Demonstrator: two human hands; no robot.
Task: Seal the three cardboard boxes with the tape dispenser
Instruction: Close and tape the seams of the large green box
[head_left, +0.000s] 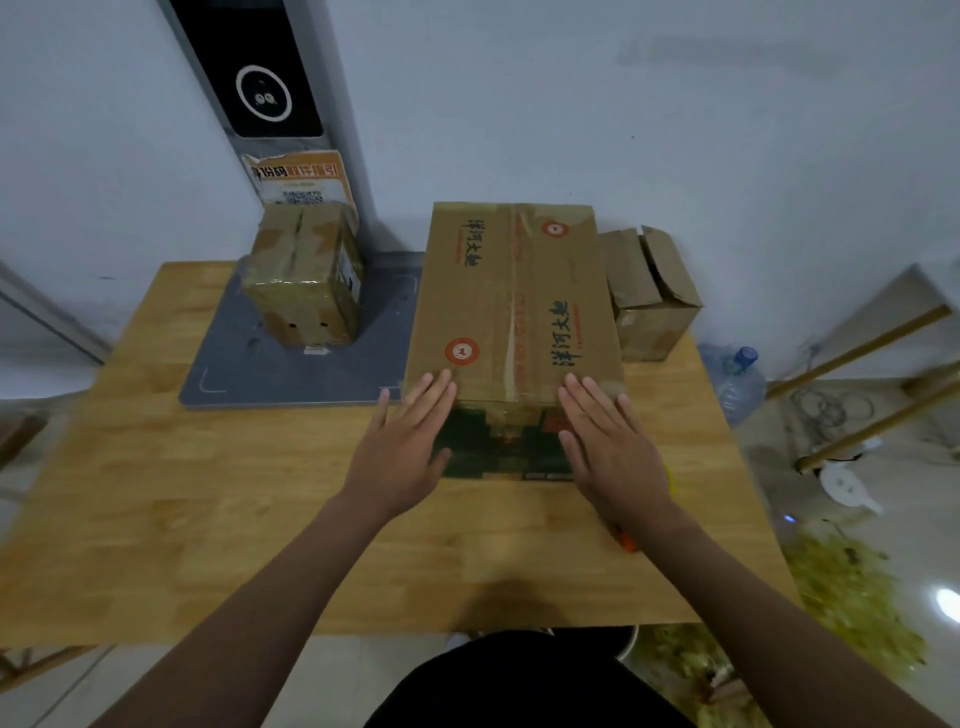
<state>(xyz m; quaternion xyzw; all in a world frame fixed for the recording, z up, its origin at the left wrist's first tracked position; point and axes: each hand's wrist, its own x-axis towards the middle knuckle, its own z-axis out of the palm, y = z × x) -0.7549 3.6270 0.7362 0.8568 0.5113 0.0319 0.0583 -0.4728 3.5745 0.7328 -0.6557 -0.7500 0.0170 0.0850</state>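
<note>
The large cardboard box lies mid-tabletop with its flaps closed and tape along its top seam. The 2 hands are spread flat with straight fingers, and the left hand and right hand rest their fingertips on the box's near top edge. A small taped box stands far left on a grey pad. An open-flapped box sits far right.

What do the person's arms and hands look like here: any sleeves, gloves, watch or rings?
The left forearm and right forearm are bare as far as the frame shows: no sleeves or wristbands. The left hand and right hand wear no gloves, and no rings or watch show. A black garment covers the body below.
</note>
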